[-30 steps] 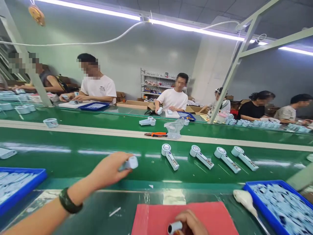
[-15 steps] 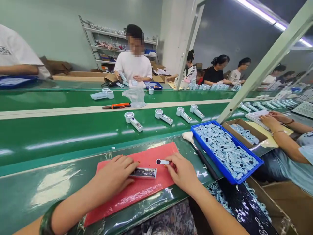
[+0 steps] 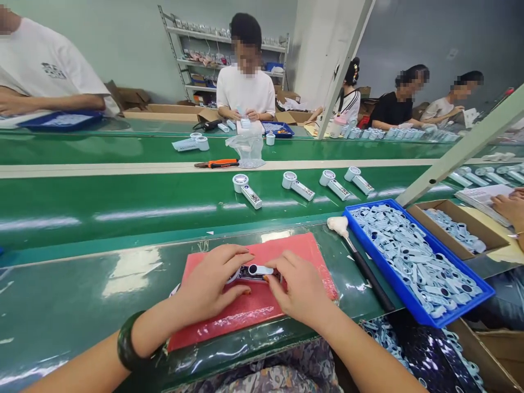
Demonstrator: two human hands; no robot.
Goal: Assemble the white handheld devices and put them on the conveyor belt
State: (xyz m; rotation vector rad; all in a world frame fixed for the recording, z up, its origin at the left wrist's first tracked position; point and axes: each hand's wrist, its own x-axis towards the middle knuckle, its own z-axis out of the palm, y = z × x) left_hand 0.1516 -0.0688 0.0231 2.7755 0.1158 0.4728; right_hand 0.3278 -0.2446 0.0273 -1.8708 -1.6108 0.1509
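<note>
My left hand (image 3: 208,286) and my right hand (image 3: 298,286) meet over a red mat (image 3: 298,248). Between them lies a pale plastic handle with an exposed dark circuit board (image 3: 249,273). A small white cylinder with a dark end (image 3: 257,269) rests on it. My left fingers press the handle from the left, while my right fingertips hold the cylinder. The hands hide both ends of the handle. A dark bangle (image 3: 131,341) circles my left wrist.
A blue tray (image 3: 382,267) heaped with pale blue parts stands to the right, with a white-tipped black-handled brush (image 3: 360,262) beside it. Several assembled round-headed units (image 3: 298,185) stand on the green belt. A co-worker's hand (image 3: 510,207) rests beyond a cardboard box (image 3: 458,232).
My hands have come together, and the white cylinder has moved from beside the handle onto it. The view has shifted slightly, with the belt and tray lower and further right.
</note>
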